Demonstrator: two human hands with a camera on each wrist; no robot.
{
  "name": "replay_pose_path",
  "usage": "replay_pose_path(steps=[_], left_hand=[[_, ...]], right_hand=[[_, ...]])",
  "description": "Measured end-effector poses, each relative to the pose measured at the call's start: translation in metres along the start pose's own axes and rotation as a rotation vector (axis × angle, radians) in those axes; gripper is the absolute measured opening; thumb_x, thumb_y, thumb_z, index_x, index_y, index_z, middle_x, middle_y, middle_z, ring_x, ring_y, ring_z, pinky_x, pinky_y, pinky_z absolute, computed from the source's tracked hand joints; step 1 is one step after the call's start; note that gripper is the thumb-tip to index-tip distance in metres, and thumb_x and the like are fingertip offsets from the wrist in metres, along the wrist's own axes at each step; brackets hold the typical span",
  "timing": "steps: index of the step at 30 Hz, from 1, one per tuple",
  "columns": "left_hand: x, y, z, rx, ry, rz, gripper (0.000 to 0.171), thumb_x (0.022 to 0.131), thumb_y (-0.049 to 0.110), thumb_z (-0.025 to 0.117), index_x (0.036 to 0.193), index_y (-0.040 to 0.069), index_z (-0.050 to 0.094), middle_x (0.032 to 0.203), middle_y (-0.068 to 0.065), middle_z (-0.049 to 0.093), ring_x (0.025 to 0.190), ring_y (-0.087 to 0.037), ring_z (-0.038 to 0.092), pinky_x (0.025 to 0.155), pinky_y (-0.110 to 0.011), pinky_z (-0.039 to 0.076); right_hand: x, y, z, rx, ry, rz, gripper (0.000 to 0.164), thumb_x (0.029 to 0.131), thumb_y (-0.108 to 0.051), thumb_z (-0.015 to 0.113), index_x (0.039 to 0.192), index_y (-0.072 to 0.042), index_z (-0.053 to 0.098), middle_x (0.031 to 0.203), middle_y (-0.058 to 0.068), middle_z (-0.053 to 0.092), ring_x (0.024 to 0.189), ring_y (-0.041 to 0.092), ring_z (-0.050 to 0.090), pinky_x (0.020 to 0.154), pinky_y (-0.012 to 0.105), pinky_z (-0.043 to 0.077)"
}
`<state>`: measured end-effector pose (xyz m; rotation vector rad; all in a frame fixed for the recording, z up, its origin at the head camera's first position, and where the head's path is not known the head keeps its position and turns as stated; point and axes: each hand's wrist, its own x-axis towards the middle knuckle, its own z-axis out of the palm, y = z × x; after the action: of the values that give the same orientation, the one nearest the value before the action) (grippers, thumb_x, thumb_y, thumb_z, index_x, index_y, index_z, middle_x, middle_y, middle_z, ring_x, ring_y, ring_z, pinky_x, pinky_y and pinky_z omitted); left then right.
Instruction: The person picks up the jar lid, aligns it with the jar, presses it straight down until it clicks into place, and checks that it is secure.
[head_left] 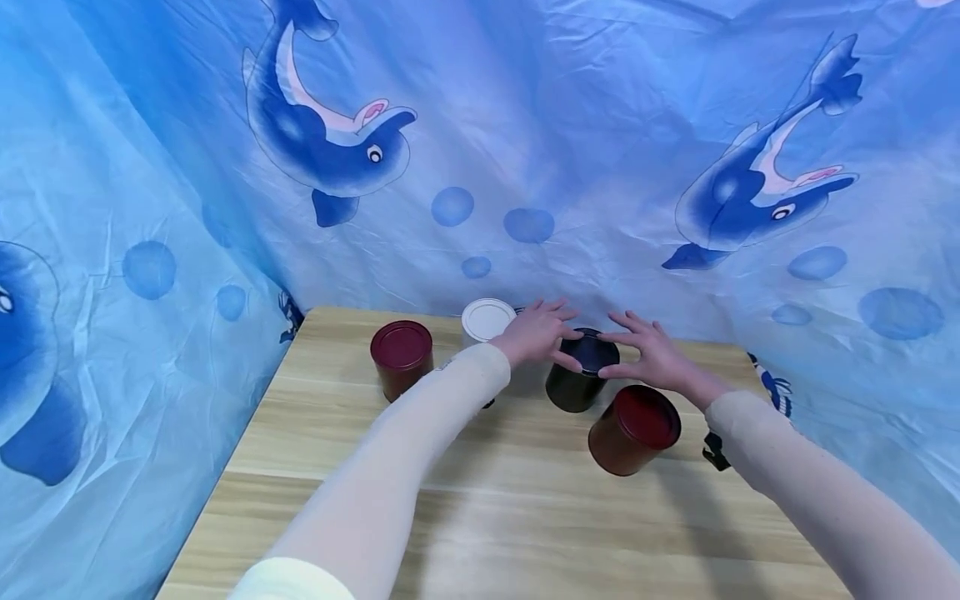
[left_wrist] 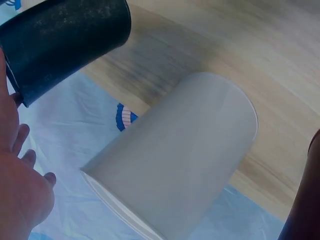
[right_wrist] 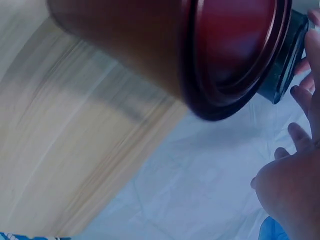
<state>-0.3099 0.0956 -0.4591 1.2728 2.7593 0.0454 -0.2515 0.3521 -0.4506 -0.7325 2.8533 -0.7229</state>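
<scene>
A black canister (head_left: 573,390) with a dark lid (head_left: 590,353) stands near the back of the table. On its left side is my left hand (head_left: 534,333), thumb and forefinger spread at the lid's rim. My right hand (head_left: 651,354) reaches the rim from the right, thumb and forefinger likewise apart and the other fingers splayed. In the left wrist view, fingertips meet the top edge of the black canister (left_wrist: 65,45). The right wrist view shows it partly hidden behind a red-lidded canister (right_wrist: 235,45). Whether the fingers press the rim is unclear.
A white canister (head_left: 487,318) stands just left of my left hand, partly behind it. Further left is another red-lidded canister (head_left: 402,358). The other one is in front of the black canister, by my right wrist. A blue dolphin-print curtain (head_left: 480,167) surrounds the wooden table (head_left: 525,517).
</scene>
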Motion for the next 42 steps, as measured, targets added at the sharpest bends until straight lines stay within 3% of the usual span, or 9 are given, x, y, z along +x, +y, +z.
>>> replay_pose_path(steps=[5, 13, 21, 29, 42], left_hand=[[-0.001, -0.002, -0.006, 0.009, 0.013, 0.001, 0.073, 0.094, 0.076, 0.059, 0.154, 0.035, 0.059, 0.174, 0.000, 0.034, 0.165, -0.026, 0.016, 0.132, -0.052, 0.019], [0.001, 0.001, -0.007, -0.010, 0.042, -0.020, 0.071, 0.097, 0.074, 0.059, 0.155, 0.032, 0.059, 0.173, -0.001, 0.036, 0.165, -0.026, 0.016, 0.131, -0.053, 0.022], [0.001, 0.004, -0.004, -0.033, 0.045, -0.053, 0.072, 0.096, 0.073, 0.062, 0.152, 0.029, 0.062, 0.172, 0.000, 0.039, 0.165, -0.027, 0.018, 0.131, -0.053, 0.022], [0.001, 0.005, -0.001, -0.036, 0.041, -0.081, 0.072, 0.095, 0.075, 0.062, 0.152, 0.031, 0.062, 0.172, 0.000, 0.038, 0.165, -0.028, 0.019, 0.130, -0.052, 0.025], [-0.002, 0.015, 0.000, -0.174, 0.012, -0.216, 0.073, 0.092, 0.070, 0.071, 0.155, 0.036, 0.057, 0.173, -0.003, 0.037, 0.165, -0.031, 0.017, 0.131, -0.054, 0.022]], right_hand=[[0.003, -0.002, -0.006, -0.012, -0.015, 0.020, 0.067, 0.093, -0.035, 0.084, 0.149, -0.004, 0.063, 0.170, 0.026, 0.033, 0.160, 0.054, 0.013, 0.118, 0.085, 0.005], [0.012, -0.004, 0.001, -0.034, -0.049, 0.037, 0.065, 0.096, -0.040, 0.081, 0.149, -0.005, 0.064, 0.170, 0.026, 0.034, 0.160, 0.053, 0.013, 0.119, 0.084, 0.004], [0.009, 0.002, 0.006, -0.035, 0.001, 0.038, 0.065, 0.098, -0.035, 0.079, 0.151, -0.004, 0.060, 0.169, 0.027, 0.036, 0.159, 0.055, 0.016, 0.118, 0.085, 0.006], [0.010, 0.005, 0.008, -0.030, -0.003, 0.060, 0.065, 0.096, -0.035, 0.082, 0.150, -0.004, 0.062, 0.168, 0.028, 0.035, 0.159, 0.055, 0.016, 0.118, 0.085, 0.006], [0.010, 0.001, 0.013, 0.073, -0.013, 0.104, 0.064, 0.095, -0.031, 0.084, 0.147, 0.000, 0.062, 0.169, 0.033, 0.028, 0.156, 0.062, 0.012, 0.116, 0.087, 0.006]])
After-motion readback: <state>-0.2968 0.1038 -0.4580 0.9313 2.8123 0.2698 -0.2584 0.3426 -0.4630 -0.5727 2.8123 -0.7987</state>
